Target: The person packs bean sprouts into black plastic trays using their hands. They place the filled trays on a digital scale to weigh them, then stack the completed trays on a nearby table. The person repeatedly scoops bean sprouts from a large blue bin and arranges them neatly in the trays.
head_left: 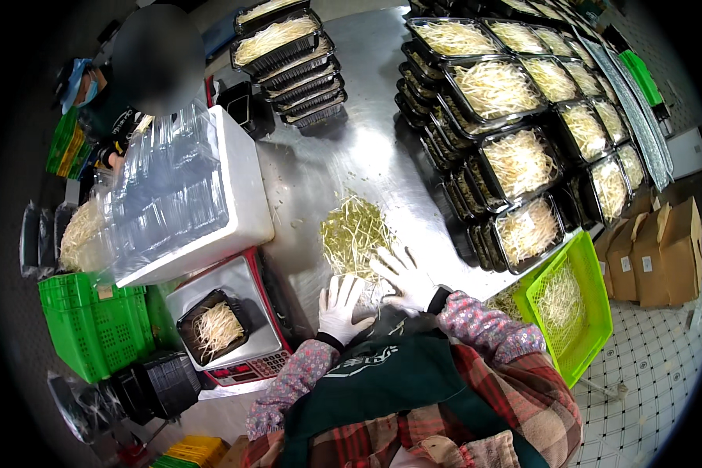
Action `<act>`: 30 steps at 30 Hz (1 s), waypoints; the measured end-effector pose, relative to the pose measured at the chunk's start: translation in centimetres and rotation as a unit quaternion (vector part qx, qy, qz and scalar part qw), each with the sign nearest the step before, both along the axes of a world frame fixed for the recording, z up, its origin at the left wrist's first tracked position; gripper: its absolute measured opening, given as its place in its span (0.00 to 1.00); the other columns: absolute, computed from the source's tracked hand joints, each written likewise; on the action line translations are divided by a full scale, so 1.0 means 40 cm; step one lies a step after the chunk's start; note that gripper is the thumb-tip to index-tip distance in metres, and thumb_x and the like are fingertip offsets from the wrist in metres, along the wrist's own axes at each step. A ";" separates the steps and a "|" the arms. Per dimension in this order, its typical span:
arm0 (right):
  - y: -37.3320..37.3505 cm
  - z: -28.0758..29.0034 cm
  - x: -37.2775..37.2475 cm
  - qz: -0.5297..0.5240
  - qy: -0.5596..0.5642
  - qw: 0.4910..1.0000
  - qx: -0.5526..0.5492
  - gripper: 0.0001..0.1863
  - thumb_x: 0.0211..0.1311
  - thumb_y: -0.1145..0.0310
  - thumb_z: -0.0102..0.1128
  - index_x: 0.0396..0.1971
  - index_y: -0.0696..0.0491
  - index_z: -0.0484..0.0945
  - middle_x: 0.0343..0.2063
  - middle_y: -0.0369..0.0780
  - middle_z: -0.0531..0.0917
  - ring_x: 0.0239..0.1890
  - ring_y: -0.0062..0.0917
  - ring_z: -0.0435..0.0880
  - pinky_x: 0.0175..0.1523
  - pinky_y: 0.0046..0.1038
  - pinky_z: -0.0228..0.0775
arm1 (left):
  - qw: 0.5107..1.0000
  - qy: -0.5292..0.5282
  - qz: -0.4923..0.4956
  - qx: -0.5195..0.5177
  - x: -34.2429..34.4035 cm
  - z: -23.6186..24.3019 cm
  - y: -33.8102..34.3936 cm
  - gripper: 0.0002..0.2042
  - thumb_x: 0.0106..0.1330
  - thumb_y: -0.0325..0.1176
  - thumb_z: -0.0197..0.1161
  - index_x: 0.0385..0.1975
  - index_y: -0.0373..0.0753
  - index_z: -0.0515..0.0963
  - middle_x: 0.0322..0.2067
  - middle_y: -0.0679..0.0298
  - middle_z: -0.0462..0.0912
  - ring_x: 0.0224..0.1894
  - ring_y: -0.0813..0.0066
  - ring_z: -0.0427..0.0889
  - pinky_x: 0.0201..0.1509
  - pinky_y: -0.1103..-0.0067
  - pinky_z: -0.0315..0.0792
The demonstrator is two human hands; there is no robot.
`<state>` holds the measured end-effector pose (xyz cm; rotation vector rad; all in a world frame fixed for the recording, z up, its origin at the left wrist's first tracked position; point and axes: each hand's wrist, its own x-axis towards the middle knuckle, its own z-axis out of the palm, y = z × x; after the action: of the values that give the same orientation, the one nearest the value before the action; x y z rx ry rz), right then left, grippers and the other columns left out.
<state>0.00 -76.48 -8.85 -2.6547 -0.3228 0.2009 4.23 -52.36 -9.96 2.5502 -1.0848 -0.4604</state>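
Observation:
A loose heap of bean sprouts (355, 232), greenish at its far end and white nearer me, lies on the metal table (296, 183) in front of me. My left hand (342, 312), in a white glove, rests at the heap's near left side with its fingers stretched out. Against the near right side, my right hand (405, 281), gloved too, spreads its fingers over the edge of the sprouts. Neither hand grips anything that shows. To the left, a black tray of sprouts (217, 327) sits on a weighing scale (186, 295) with a red rim.
Stacked trays of sprouts (515, 160) fill the right side, and another stack (288, 58) stands at the far left. A white foam box (246, 187) holds clear plastic lids. A yellow-green basket (600, 312) is at my right, a green crate (93, 327) at left. A co-worker stands beyond the box.

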 end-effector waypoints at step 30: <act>0.009 0.047 -0.063 -0.153 0.034 0.988 0.016 0.69 0.32 0.56 0.82 0.73 0.46 0.40 0.70 0.57 0.45 0.65 0.52 0.63 0.62 0.43 0.67 | 0.986 0.065 0.106 -0.109 0.002 0.060 0.052 0.58 0.40 0.34 0.79 0.73 0.43 0.46 0.68 0.46 0.51 0.67 0.42 0.59 0.70 0.61 0.58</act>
<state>-2.53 -76.14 -6.96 -2.6151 0.1032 0.1861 4.33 -50.30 -7.54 2.3727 -0.7636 -0.4196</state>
